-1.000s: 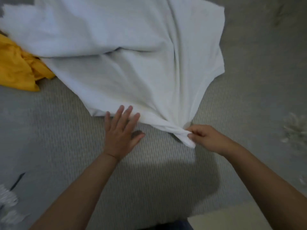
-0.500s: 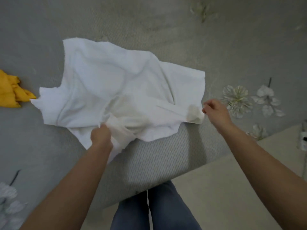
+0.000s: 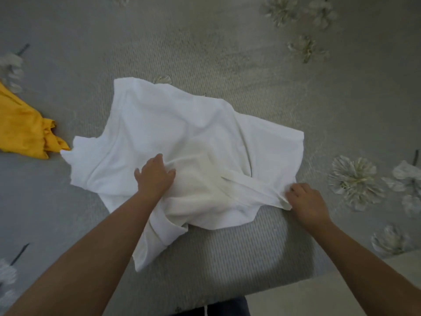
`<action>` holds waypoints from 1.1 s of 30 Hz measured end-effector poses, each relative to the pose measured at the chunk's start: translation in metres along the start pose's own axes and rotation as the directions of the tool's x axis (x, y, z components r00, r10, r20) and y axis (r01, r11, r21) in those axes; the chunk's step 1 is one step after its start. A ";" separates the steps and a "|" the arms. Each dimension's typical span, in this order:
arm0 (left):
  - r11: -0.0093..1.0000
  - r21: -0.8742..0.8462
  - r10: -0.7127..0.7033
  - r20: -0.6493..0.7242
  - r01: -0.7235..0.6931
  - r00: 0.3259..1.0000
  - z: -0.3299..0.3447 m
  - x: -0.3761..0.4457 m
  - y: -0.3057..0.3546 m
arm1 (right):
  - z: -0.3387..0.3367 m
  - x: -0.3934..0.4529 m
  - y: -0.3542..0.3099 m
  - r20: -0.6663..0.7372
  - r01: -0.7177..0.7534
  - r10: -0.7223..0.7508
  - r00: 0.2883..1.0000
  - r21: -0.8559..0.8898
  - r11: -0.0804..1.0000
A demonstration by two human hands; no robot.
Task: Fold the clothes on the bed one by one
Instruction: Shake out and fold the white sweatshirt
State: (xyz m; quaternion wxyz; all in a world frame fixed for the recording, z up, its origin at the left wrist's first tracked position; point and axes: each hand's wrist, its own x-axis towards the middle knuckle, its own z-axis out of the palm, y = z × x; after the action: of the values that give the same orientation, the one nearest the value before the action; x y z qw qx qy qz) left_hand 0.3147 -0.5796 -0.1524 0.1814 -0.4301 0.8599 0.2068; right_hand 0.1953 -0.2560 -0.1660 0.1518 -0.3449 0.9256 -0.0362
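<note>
The bed [image 3: 227, 53] fills nearly the whole view, covered in a grey textured spread printed with pale flowers [image 3: 355, 179] along its right side and left edge. On it, near the front edge, lies the white garment [image 3: 182, 133] — rumpled, spread unevenly, with one flap trailing down toward the near edge of the bed beneath the left forearm. To its left, just beside one pointed white corner, sits a crumpled yellow garment [image 3: 22, 131], partly cut off by the frame. The left hand [image 3: 155, 176] rests on the middle of the white cloth with the thumb spread to one side; its fingertips sink into a ridge of gathered fabric, and whether they press flat or pinch that ridge cannot be told. The right hand [image 3: 305, 201] is at the garment's near right corner — fingers curled, pinching a twisted edge of the cloth between thumb and fingers, with the fabric drawn taut in a line between the two hands. No label, brand or writing can be read on either garment or on the spread.
</note>
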 end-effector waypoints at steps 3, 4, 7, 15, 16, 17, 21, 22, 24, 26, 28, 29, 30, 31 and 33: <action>0.999 -0.046 0.016 0.084 -0.012 0.996 0.001 0.014 0.011 | -0.011 0.011 0.002 -0.016 0.185 -0.185 0.983 0.058 0.981; 0.999 -0.022 0.032 0.102 -0.030 0.994 0.001 0.013 0.015 | -0.019 0.014 -0.002 -0.039 0.166 -0.162 0.986 0.160 0.973; 0.997 0.022 0.066 0.042 -0.067 0.997 -0.004 -0.006 0.031 | -0.038 0.025 -0.013 -0.144 -0.019 0.077 0.987 0.367 0.930; 0.915 -0.345 0.079 -0.351 -0.207 0.933 -0.120 -0.063 0.057 | -0.170 0.074 -0.085 -0.391 -0.025 0.359 0.848 0.647 0.762; 0.907 -0.329 0.119 -0.397 -0.262 0.910 -0.143 -0.070 0.058 | -0.190 0.077 -0.092 -0.417 -0.016 0.352 0.838 0.626 0.780; 0.892 -0.314 0.158 -0.457 -0.325 0.875 -0.165 -0.078 0.059 | -0.210 0.079 -0.099 -0.446 0.000 0.330 0.832 0.595 0.804; 0.836 -0.263 0.175 -0.703 -0.481 0.689 -0.258 -0.132 0.068 | -0.294 0.061 -0.131 -0.544 0.063 0.224 0.809 0.458 0.887; 0.814 -0.284 0.140 -0.750 -0.507 0.646 -0.281 -0.149 0.071 | -0.316 0.053 -0.141 -0.580 0.104 0.184 0.794 0.428 0.898; 0.758 -0.345 0.040 -0.823 -0.554 0.566 -0.323 -0.183 0.072 | -0.361 0.029 -0.161 -0.679 0.190 0.122 0.724 0.366 0.911; 0.699 -0.375 -0.047 -0.873 -0.608 0.485 -0.358 -0.221 0.064 | -0.404 -0.001 -0.177 -0.791 0.255 0.056 0.609 0.262 0.931; 0.664 -0.348 -0.076 -0.912 -0.662 0.403 -0.381 -0.262 0.053 | -0.439 -0.036 -0.189 -0.877 0.251 -0.034 0.480 0.100 0.963; 0.651 -0.328 -0.083 -0.927 -0.685 0.365 -0.388 -0.282 0.046 | -0.452 -0.054 -0.193 -0.904 0.239 -0.072 0.421 0.034 0.970; 0.636 -0.314 -0.095 -0.939 -0.705 0.332 -0.393 -0.302 0.037 | -0.463 -0.072 -0.198 -0.922 0.230 -0.091 0.376 -0.003 0.973; 0.624 -0.313 -0.117 -0.943 -0.716 0.311 -0.395 -0.320 0.027 | -0.471 -0.090 -0.202 -0.935 0.220 -0.101 0.341 -0.025 0.975; 0.628 -0.325 -0.163 -0.944 -0.707 0.289 -0.397 -0.354 0.006 | -0.482 -0.127 -0.209 -0.958 0.219 -0.115 0.262 -0.057 0.974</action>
State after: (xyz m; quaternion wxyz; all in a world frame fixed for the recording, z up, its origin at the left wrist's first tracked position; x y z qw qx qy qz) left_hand 0.4566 -0.5441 0.3597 -0.5632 -0.3232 0.7112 0.2694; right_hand 0.2704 -0.3506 0.3613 -0.4221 -0.3426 0.7870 -0.2915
